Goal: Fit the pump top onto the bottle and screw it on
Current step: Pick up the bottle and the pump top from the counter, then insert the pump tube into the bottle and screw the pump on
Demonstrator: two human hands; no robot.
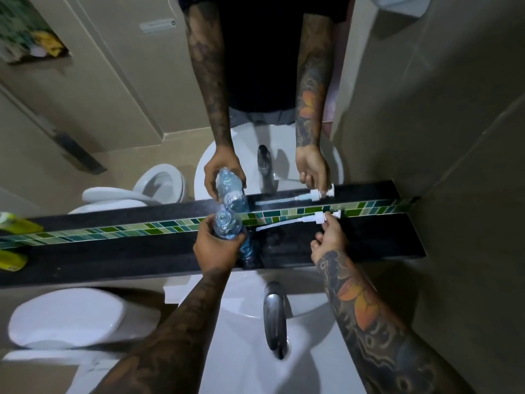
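A clear bluish plastic bottle [227,226] with an open neck is tilted toward me above the black shelf, and my left hand [216,248] is wrapped around its body. My right hand [331,237] pinches the head of the white pump top [321,217] with its fingertips. The pump's long thin dip tube [278,224] points left toward the bottle, its tip roughly a hand's width from the open neck. The mirror behind the shelf repeats both hands, the bottle and the pump.
A black shelf [142,254] with a green mosaic strip [113,231] runs along the mirror. Below it are a white basin [244,351] with a dark tap [274,311], a toilet [68,317] at the left, and a yellow object [12,260] on the shelf's left end.
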